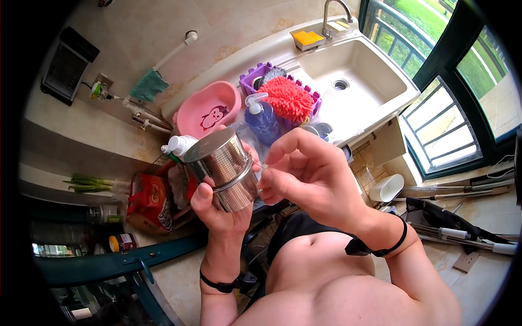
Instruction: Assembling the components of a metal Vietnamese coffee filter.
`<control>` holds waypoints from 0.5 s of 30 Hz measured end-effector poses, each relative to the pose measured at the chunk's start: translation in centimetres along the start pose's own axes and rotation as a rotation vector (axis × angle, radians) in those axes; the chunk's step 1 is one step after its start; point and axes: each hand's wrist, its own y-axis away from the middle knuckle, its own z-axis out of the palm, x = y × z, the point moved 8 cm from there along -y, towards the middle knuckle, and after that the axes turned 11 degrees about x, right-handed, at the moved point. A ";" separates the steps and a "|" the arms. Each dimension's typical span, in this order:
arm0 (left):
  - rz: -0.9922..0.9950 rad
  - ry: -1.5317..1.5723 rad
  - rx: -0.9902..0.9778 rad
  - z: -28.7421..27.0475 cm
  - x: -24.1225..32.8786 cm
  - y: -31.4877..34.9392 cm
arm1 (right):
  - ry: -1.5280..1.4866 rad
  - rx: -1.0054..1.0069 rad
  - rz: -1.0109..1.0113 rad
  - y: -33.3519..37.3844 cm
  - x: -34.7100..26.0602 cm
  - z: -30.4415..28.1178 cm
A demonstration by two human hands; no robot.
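Right hand (pixel 322 185): thumb, forefinger close; touching? Can't tell.
Left hand (pixel 231 220): clamped around silver perforated metal cylinder (pixel 224 171); hold steady!

Beige wall (pixel 136 32); white sink (pixel 375 68) near daylit, dark-framed window (pixel 443 130).

Perforated metal cylinder (pixel 223 168) is wrapped by left hand (pixel 232 218); its top end is left exposed. Right side is tight: hardly any gap seen to right hand (pixel 312 182), contact can't be told. Beyond, a low reach is blocked by blue pump bottle (pixel 262 120), red fluffy mitt (pixel 288 99), pink tub (pixel 191 108). Open passage is left over sink basin (pixel 378 70), bounded by faucet (pixel 325 26) at far edge.
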 end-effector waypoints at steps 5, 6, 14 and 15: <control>-0.031 0.034 0.025 -0.2 -0.2 0.3 | 0.033 -0.069 -0.140 0.4 -0.2 0.2; -0.049 0.056 0.006 -0.4 -0.2 0.3 | 0.033 -0.072 -0.140 0.4 -0.3 0.3; -0.091 0.129 -0.032 -0.2 -0.4 0.5 | -0.044 -0.025 0.025 0.9 0.3 0.3; -0.090 0.129 -0.033 -0.2 -0.4 0.5 | -0.043 -0.026 0.025 0.9 0.3 0.2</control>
